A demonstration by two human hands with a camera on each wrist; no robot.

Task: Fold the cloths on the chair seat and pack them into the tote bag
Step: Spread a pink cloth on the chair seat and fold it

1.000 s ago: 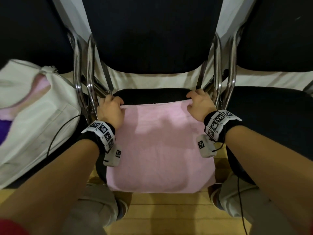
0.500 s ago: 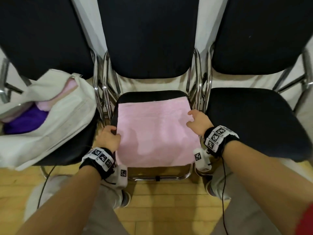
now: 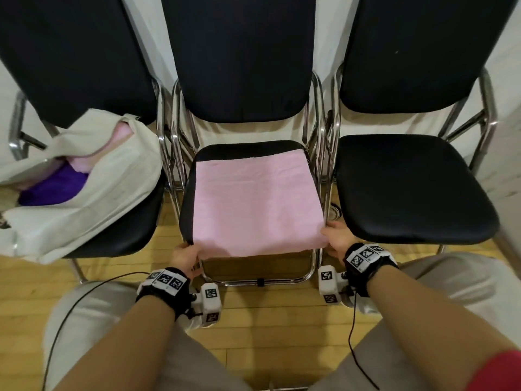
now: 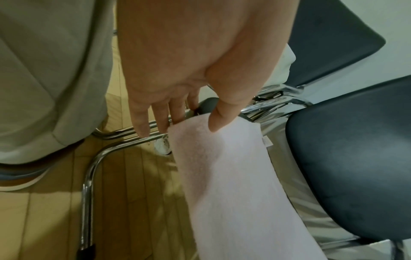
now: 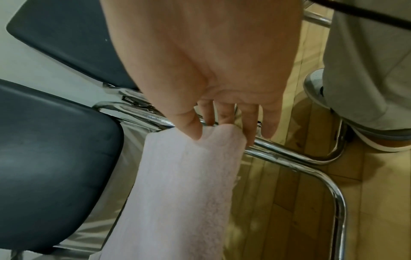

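Pinching 1 pink cloth (image 3: 253, 204) w/ 2 hands: left hand (image 3: 186, 256), right hand (image 3: 337, 238), near corners; 3 chairs, 1 tote bag (image 3: 84, 193).

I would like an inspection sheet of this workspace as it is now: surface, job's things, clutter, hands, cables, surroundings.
Surface: middle chair seat, black, mostly covered by the cloth.
Job's things: pink cloth spread flat on the seat, near edge hanging over the front; tote bag open on the left chair, holding a purple cloth and a pink one.
Clutter: nothing seen.
Hands: left hand pinches the near left corner of the cloth; right hand pinches the near right corner.
Cables: a black cable hangs from each wrist band.
Surroundings: empty right chair, wooden floor, pale wall behind.
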